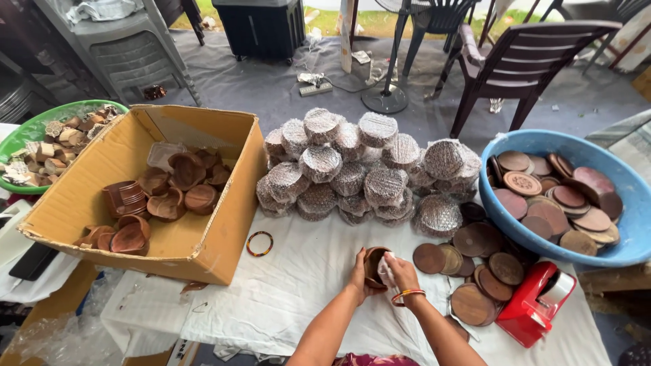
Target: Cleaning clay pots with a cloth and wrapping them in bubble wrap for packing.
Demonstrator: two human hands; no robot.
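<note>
Seen from above, a white-clothed counter [298, 285]. The left hand [357, 274] cups a small brown clay pot [373, 266] near the front edge; the right hand [400, 271] presses a white cloth [385, 269] against it, fingers closed. Behind lies a heap of about twenty bubble-wrapped round bundles [359, 169]. At left, one open cardboard box [203, 251] holds more pots. At right, one blue tub [630, 251] holds brown discs, with one red tape dispenser [532, 305] beside it.

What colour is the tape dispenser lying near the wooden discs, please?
Bright red, seen in the head view: the tape dispenser lies right of the wooden discs.
</note>
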